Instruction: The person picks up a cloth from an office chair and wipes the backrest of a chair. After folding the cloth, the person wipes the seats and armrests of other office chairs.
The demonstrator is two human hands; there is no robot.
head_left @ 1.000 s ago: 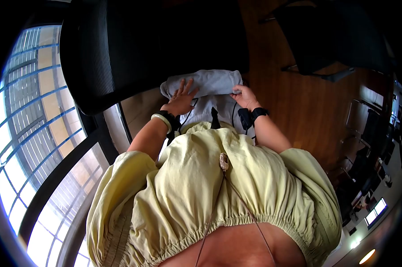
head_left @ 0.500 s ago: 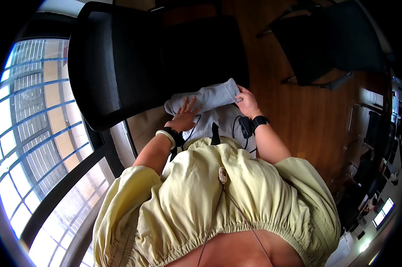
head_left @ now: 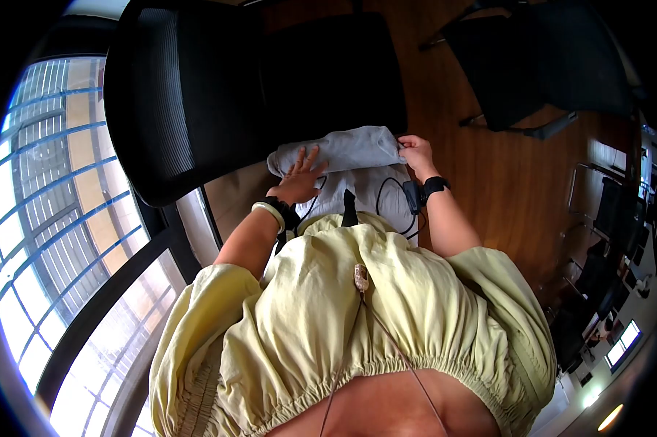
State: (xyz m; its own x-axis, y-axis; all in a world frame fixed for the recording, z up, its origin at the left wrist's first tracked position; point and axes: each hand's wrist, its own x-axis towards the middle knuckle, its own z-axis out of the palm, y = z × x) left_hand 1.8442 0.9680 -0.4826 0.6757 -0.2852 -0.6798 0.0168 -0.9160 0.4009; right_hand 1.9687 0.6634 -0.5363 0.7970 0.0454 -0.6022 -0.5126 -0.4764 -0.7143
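Observation:
A folded light grey cloth (head_left: pixel 354 149) lies across the near edge of a black chair seat (head_left: pixel 332 76), in front of my lap. My left hand (head_left: pixel 299 178) rests on the cloth's left part with its fingers spread. At the cloth's right end, my right hand (head_left: pixel 418 155) pinches the edge between thumb and fingers. Both wrists carry black bands, and a pale bracelet (head_left: pixel 270 214) is on the left one. A small black device (head_left: pixel 413 195) with a cable sits by my right wrist.
The black chair's backrest (head_left: pixel 150 109) stands at the left, beside a barred window (head_left: pixel 66 197). Another dark chair (head_left: pixel 532 73) stands on the wooden floor (head_left: pixel 470 189) at the upper right. More furniture lines the far right.
My right hand has moved right with the cloth's right end, which was raised and tilted half a second ago and now lies flatter. My left hand stays spread on the cloth.

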